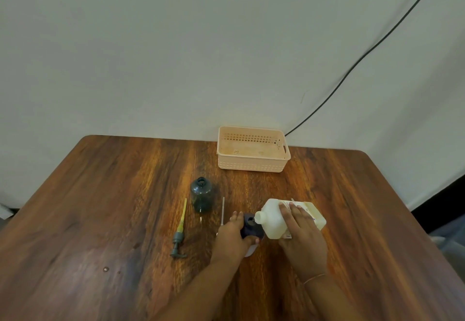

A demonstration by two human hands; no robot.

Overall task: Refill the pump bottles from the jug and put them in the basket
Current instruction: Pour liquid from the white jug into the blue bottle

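Observation:
My right hand (300,232) grips a white jug (275,216) and holds it tilted, its spout over the open mouth of a dark blue bottle (250,227). My left hand (232,235) is wrapped around that bottle and hides most of it. A second dark bottle (201,195) stands open, without a pump, further back on the left. A pump head with a yellow tube (180,232) lies flat on the table left of my hands. A thin clear tube (223,211), probably the other pump's, lies between the two bottles. A peach basket (253,167) stands empty at the back.
The wooden table (100,207) ends against a pale wall. A black cable (352,66) runs down the wall to behind the basket. A few small drops (106,269) lie on the table at the near left.

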